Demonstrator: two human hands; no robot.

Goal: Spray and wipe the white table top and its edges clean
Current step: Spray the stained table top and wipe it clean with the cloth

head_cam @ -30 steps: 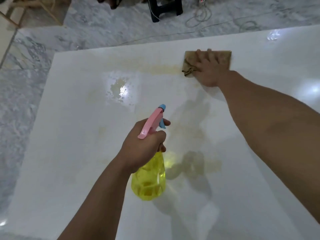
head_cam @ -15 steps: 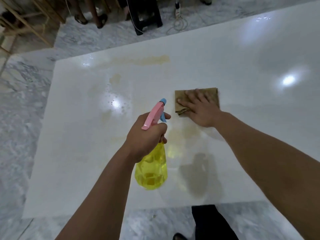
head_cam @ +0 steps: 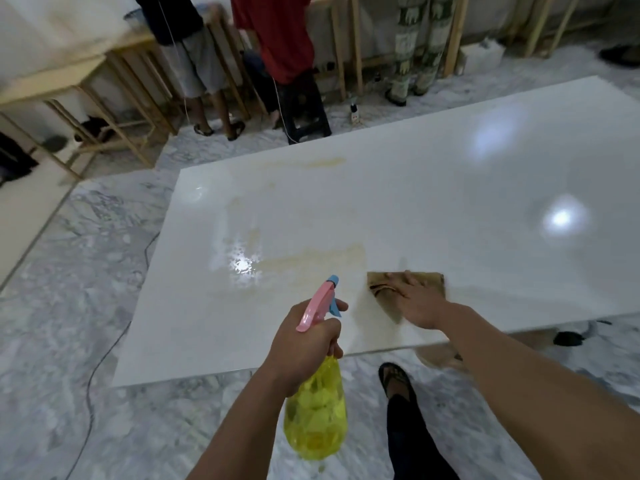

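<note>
A glossy white table top [head_cam: 433, 188] fills the middle of the view, with yellowish streaks and a wet patch [head_cam: 242, 263] left of centre. My left hand [head_cam: 304, 344] grips a yellow spray bottle [head_cam: 317, 417] with a pink trigger head, held in the air just off the table's near edge. My right hand [head_cam: 420, 301] presses flat on a brown cloth [head_cam: 382, 284] lying on the table close to the near edge.
Marble floor surrounds the table, with a cable [head_cam: 104, 344] running along the left. My sandalled foot [head_cam: 396, 377] stands beside the near edge. Beyond the far edge stand three people [head_cam: 284, 39], a black stool [head_cam: 304, 112], a power strip and wooden frames [head_cam: 114, 109].
My right hand has dragged the cloth from the far side of the table back to the near edge. The view has pulled back, and the bottle now hangs off the table's edge.
</note>
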